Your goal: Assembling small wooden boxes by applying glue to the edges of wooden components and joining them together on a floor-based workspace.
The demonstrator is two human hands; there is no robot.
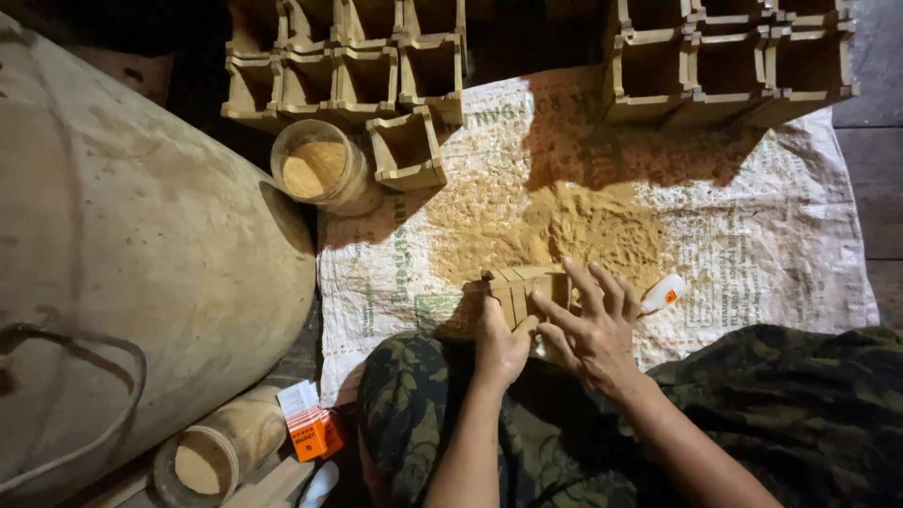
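My left hand [499, 341] grips the near left side of a small wooden box [523, 285] that stands on a printed woven sack [752, 245] spread on the floor. My right hand [594, 326] rests against the box's right side, fingers spread apart and pointing up. Just beyond the box lies a heap of fine tan sawdust [564, 226]. A small white bottle with an orange label [663, 293] lies by my right fingers. My legs in camouflage trousers [809, 404] frame the sack's near edge.
Rows of open wooden boxes [348, 66] [734, 56] stand at the back; one loose box [406, 150] sits nearer. A jar of sawdust [322, 167] stands beside it, another jar [212, 453] lies at lower left. A big rounded pot [141, 254] fills the left. An orange packet [312, 428] lies near my knee.
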